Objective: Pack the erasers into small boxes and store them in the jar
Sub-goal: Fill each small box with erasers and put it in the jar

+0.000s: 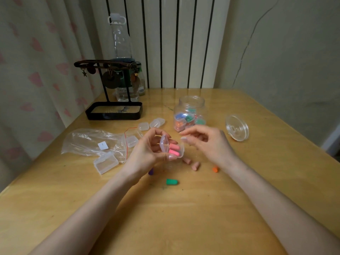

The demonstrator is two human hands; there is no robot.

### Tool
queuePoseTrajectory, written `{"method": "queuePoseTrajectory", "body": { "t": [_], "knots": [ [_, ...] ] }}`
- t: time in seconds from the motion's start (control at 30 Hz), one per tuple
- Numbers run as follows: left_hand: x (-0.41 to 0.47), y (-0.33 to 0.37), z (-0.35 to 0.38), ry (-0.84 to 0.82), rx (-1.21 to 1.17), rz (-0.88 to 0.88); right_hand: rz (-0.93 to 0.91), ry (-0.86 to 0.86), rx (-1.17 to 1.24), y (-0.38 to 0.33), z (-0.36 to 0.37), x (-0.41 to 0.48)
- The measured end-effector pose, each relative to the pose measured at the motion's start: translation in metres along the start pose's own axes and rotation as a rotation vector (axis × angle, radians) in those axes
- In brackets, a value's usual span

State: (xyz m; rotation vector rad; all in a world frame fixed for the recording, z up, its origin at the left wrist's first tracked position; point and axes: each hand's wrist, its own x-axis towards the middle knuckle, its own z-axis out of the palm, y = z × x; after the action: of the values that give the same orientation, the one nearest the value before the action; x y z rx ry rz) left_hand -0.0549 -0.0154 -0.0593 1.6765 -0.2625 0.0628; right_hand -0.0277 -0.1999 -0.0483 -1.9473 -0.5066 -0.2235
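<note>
Holding a small box (172, 147) up over the desk (184, 218), the left hand (147, 153) has its fingers and thumb curled round it. The box is clear and its flap stands open. Two pink erasers (173, 150) lie side by side inside it. The right hand (207, 142) is just beside the box, on its right. Its fingers (185, 133) are bent a little and loose, and they hold nothing. Behind the hands stands the jar (189, 113), open at the top. Inside it are small boxes with blue, green and orange things in them. The jar lid (237, 127) lies on the desk, off to the right of the jar. Some loose erasers lie on the desk below the hands: a green eraser (172, 181), a purple eraser (150, 171) half hidden by the left wrist, an orange eraser (215, 169) next to the right wrist, and two light brown erasers (195, 165). On the left lie a see-through bag (88, 140) and some empty boxes (105, 162). A black stand (114, 112) and a tall bottle (121, 43) are at the back left.
</note>
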Motion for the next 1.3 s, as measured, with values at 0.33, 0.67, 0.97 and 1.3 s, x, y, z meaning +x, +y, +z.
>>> {"method": "queuePoseTrajectory", "body": {
  "t": [0.33,0.67,0.97,1.3],
  "knots": [
    [0.000,0.000,0.002,-0.006,-0.037,-0.041,0.002,-0.141,-0.032,-0.003,-0.036,0.004],
    [-0.003,0.001,-0.006,-0.262,-0.002,-0.136,-0.160,-0.174,-0.026,-0.004,0.000,-0.008],
    [0.008,-0.019,-0.023,0.299,0.940,0.008,0.026,0.356,0.030,0.004,-0.025,0.038],
    [0.010,-0.020,-0.033,0.347,1.332,-0.066,0.030,0.298,-0.522,-0.004,-0.023,0.117]
  ]
}}
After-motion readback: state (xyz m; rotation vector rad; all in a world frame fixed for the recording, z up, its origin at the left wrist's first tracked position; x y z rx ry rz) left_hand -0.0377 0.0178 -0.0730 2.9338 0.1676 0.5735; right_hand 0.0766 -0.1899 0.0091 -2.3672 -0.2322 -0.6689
